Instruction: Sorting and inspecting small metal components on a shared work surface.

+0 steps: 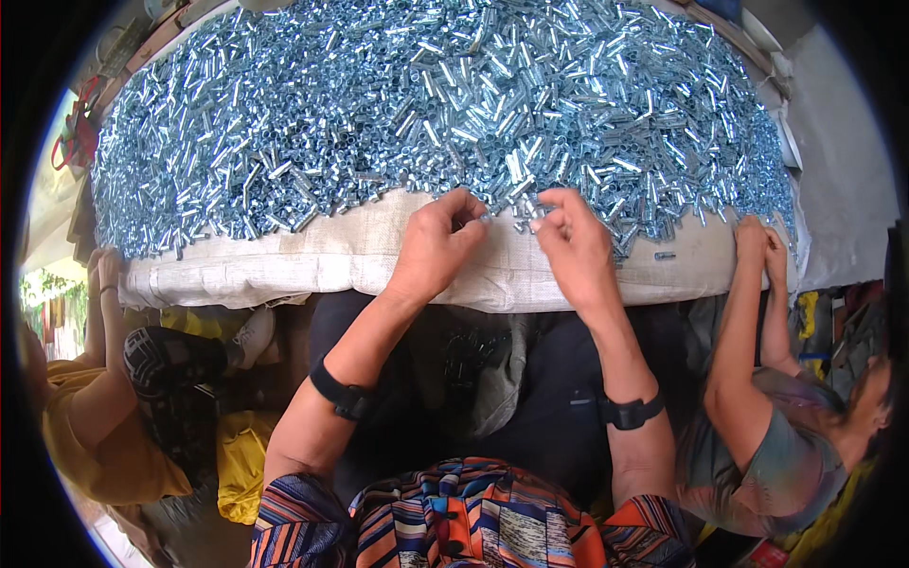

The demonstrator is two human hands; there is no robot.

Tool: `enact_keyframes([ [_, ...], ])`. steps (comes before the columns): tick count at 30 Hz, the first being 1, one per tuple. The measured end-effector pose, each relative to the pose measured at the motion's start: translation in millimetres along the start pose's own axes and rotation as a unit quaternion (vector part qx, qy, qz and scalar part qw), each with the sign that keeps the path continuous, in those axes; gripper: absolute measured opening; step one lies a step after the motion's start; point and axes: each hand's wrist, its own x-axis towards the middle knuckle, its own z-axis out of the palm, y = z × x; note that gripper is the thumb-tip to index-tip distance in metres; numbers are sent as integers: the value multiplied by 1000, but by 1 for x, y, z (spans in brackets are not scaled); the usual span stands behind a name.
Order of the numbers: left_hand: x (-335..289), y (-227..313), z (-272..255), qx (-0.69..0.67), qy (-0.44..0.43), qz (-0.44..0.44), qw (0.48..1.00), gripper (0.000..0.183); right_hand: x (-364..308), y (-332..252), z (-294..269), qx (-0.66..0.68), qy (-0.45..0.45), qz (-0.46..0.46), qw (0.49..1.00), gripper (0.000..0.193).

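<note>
A broad heap of small shiny zinc-coloured metal tubes [454, 104] covers the table in front of me. At its near edge my left hand [440, 241] has its fingers curled toward the thumb. Whatever lies at those fingertips is too small to make out. My right hand [578, 246] is at the same edge, to the right, its thumb and forefinger pinching a small shiny metal tube [540, 212]. Between the two hands a few loose tubes [521, 210] lie at the edge of the heap.
White woven sheeting [331, 251] covers the table's near edge. One stray tube [666, 256] lies on it at right. A co-worker's hands [757, 237] are at the heap's right end. Another person's hand [106, 270] is at the left end. A yellow cloth [241, 464] hangs low left.
</note>
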Motion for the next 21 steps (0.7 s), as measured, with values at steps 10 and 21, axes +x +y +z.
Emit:
enact_keyframes([
  [10, -32, 30, -12, -430, -135, -183, 874, 13, -48, -1, 11, 303, -78, 93, 945, 14],
  [21, -47, 41, 5, -490, -125, -161, 848, 17, -64, -14, 12, 500, 19, 81, 862, 10],
])
